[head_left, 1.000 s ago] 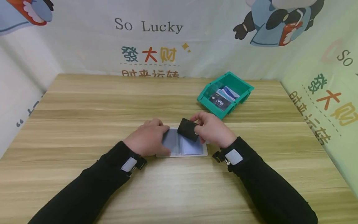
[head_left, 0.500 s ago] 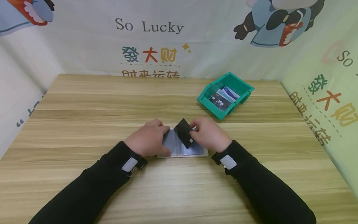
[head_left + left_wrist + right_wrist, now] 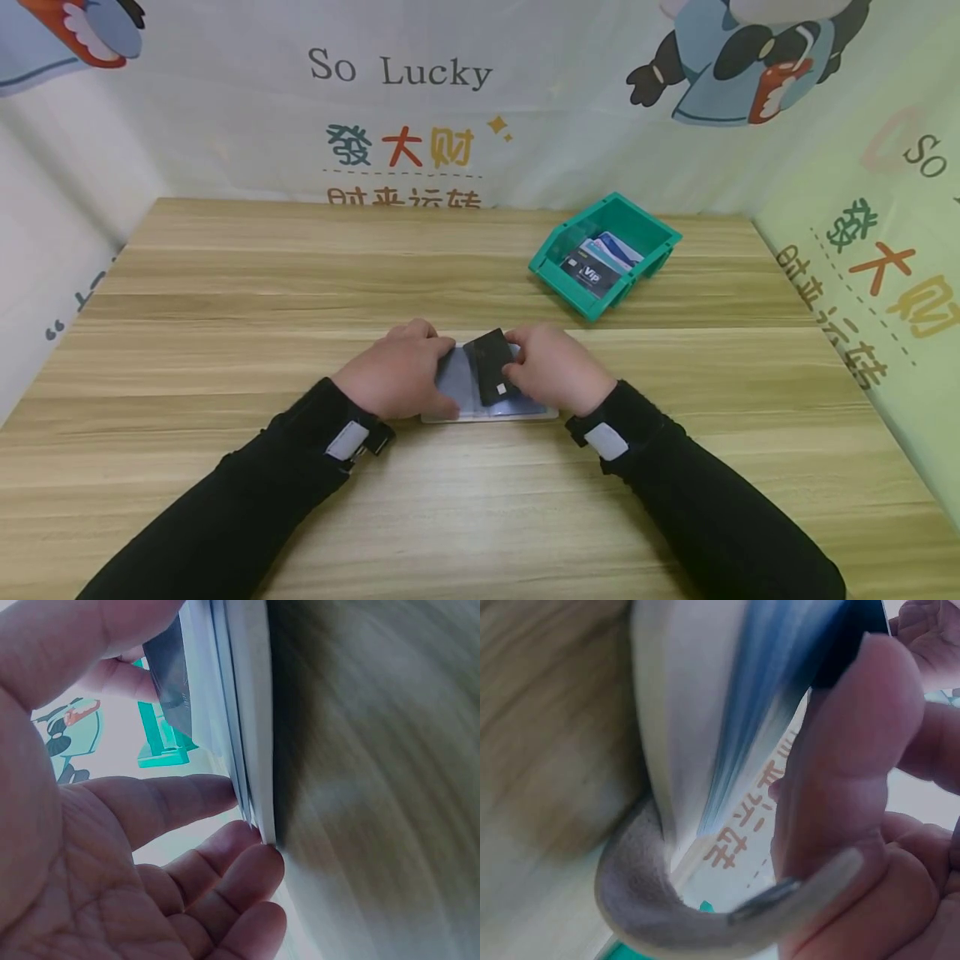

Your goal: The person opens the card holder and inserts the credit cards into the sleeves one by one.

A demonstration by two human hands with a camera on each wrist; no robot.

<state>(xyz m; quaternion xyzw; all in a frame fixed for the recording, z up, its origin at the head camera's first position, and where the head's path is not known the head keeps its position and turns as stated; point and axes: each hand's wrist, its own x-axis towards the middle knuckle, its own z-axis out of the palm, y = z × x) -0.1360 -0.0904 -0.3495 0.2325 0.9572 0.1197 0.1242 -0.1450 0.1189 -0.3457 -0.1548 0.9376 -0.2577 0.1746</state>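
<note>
A card holder [image 3: 459, 390] lies spread flat on the table, with clear plastic sleeves on both sides of its fold. My left hand [image 3: 397, 372] holds its left side, thumb at the near edge and fingers at the far edge. In the left wrist view, the fingertips [image 3: 255, 874] press against the edge of the cover and sleeves. My right hand [image 3: 558, 367] pinches a black card [image 3: 491, 367] by its right side, between thumb and forefinger. This card overlaps the right-hand sleeve, slightly tilted, close to the fold. A strap [image 3: 634, 892] with a metal snap curls out from the cover.
Behind my right hand stands a green plastic bin [image 3: 633, 218] containing several cards [image 3: 588, 271], the front one dark and marked VIP. The wooden table [image 3: 300, 275] meets a printed cloth backdrop [image 3: 247, 117] at its far edge and on both sides.
My right hand has moved slightly left and nearer to me. The black card has turned from slanted to almost in line with the sleeve. My left hand has kept its place.
</note>
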